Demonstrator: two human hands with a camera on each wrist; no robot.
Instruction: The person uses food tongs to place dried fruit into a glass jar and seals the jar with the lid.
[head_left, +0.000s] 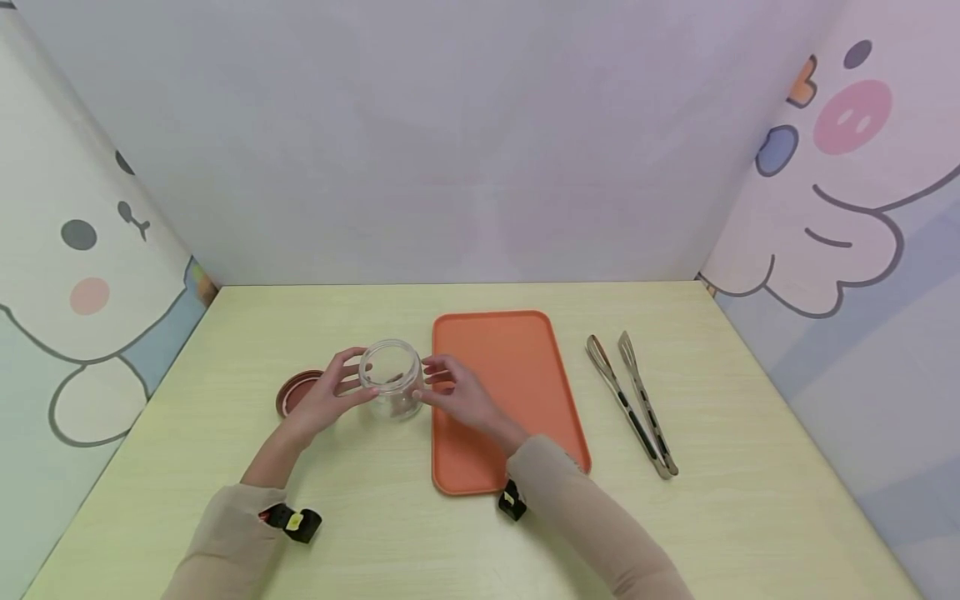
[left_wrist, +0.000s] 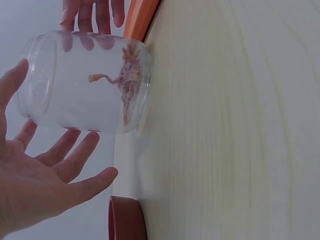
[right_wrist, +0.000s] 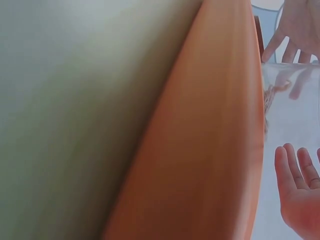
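glass jar (head_left: 391, 379) | upright on table | between left hand (head_left: 324, 398), right hand (head_left: 459, 393)

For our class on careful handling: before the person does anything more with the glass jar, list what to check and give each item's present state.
1. Lid off the jar: ok, its mouth is open and the lid lies on the table to its left.
2. Jar standing upright on the table: ok.
3. Left hand gripping the jar: not ok, fingers spread beside it.
4. Right hand gripping the jar: not ok, fingers straight.
5. Tray bare: ok.
6. Tongs within reach: cannot tell.
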